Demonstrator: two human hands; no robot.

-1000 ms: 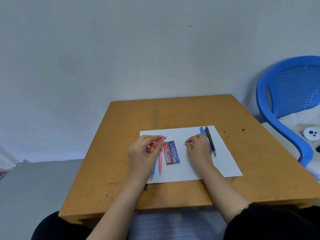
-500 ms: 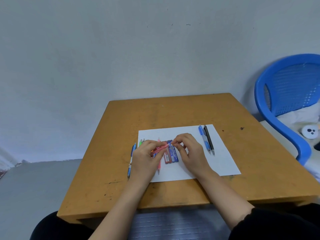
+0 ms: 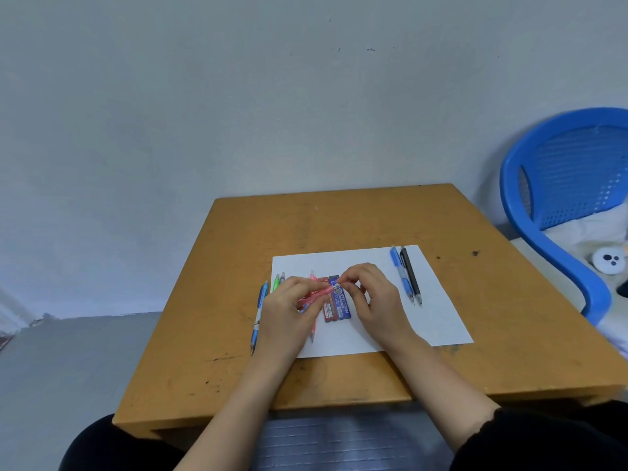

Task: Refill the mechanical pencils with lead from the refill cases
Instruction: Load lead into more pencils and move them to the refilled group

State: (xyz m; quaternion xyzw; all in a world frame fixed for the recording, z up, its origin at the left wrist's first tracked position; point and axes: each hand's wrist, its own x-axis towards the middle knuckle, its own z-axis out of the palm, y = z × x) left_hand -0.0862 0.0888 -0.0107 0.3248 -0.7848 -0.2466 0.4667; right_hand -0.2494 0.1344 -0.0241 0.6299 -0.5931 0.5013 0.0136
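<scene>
My right hand (image 3: 373,297) has crossed over and now pinches the top end of the red pencil (image 3: 317,294) my left hand (image 3: 289,311) grips; probably loading lead.

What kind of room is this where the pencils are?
Probably a plain room at home or a small study corner: a wooden table by a bare wall, with a blue plastic chair beside it.

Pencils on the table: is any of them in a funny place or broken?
One blue pencil lies off the paper, on the bare wood of the table by the left hand. The other loose pencils lie on the paper. Nothing looks broken or spilled.
</scene>
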